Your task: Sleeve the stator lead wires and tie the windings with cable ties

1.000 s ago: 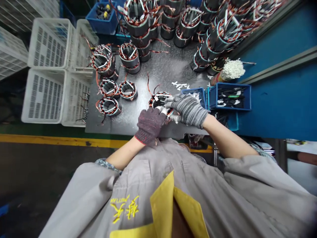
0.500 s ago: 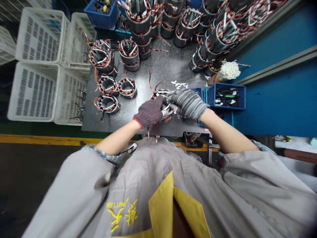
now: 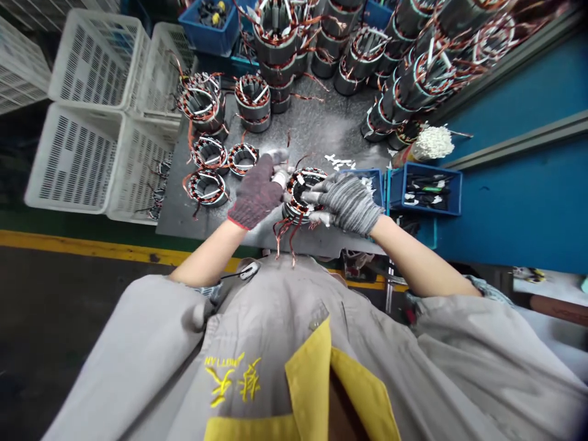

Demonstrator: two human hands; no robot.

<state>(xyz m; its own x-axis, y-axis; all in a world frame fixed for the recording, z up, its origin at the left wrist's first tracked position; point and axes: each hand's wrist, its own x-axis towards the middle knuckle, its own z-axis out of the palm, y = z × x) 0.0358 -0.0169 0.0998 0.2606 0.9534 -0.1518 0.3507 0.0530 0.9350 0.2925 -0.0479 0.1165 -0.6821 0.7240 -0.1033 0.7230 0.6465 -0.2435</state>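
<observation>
The purple knit-gloved left hand (image 3: 258,191), fingers loosely spread, had moved off toward nine o'clock, uncovering the round black copper-wound ring (image 3: 297,212) on the grey worktop (image 3: 316,116), whose three-o'clock rim the grey striped-gloved right hand (image 3: 351,202) pinched.

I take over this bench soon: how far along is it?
Possibly done: three low copper-wound rings at left, white strips across their openings. In hand: another such ring, with loose copper leads; the maroon-gloved left hand beside it, the grey-striped right hand at it. Perhaps left: those leads. Whether the tall copper-wound stacks are finished, I can't tell.
</observation>
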